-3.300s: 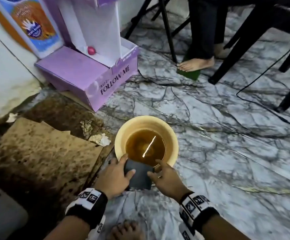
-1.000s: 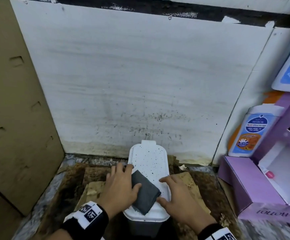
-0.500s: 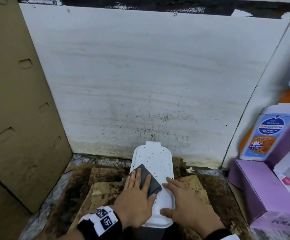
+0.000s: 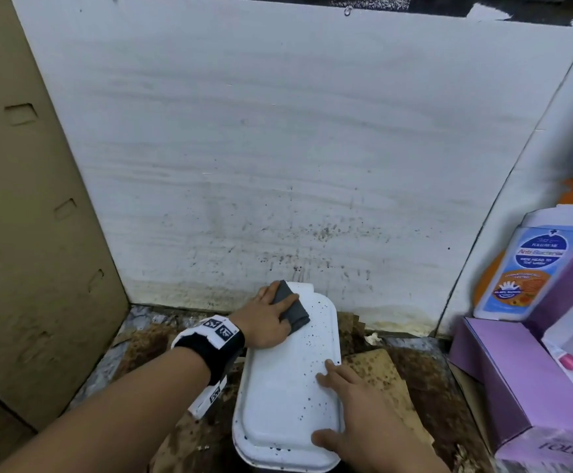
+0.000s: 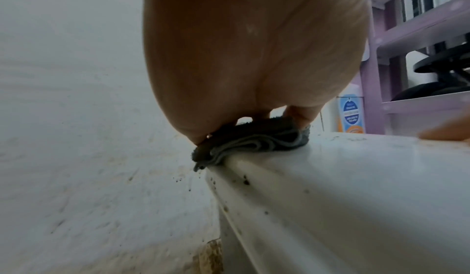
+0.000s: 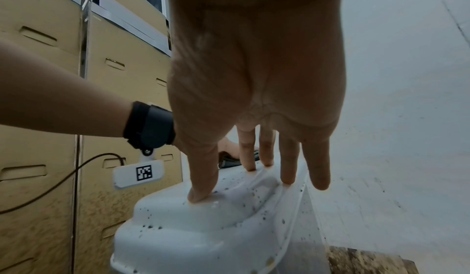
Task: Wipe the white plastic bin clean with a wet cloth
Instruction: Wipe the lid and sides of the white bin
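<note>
The white plastic bin (image 4: 288, 387) stands on the floor against the wall, its lid speckled with dark spots. My left hand (image 4: 264, 319) lies flat on a folded grey cloth (image 4: 293, 308) and presses it onto the lid's far left corner. In the left wrist view the cloth (image 5: 254, 139) is squeezed under the palm at the lid's edge (image 5: 356, 188). My right hand (image 4: 356, 414) rests on the lid's near right side with straight fingers (image 6: 287, 157), the thumb on the lid's top (image 6: 203, 228).
Tall cardboard boxes (image 4: 32, 233) close off the left. The stained white wall (image 4: 278, 131) is right behind the bin. A purple box (image 4: 534, 387) and a bottle-shaped display (image 4: 531, 268) stand at the right. Dirty cardboard sheets (image 4: 387, 380) cover the floor around the bin.
The cloth went from the yellow bowl of water to the bin lid. In the last second my left hand slid it from the lid's middle to the far left corner.
</note>
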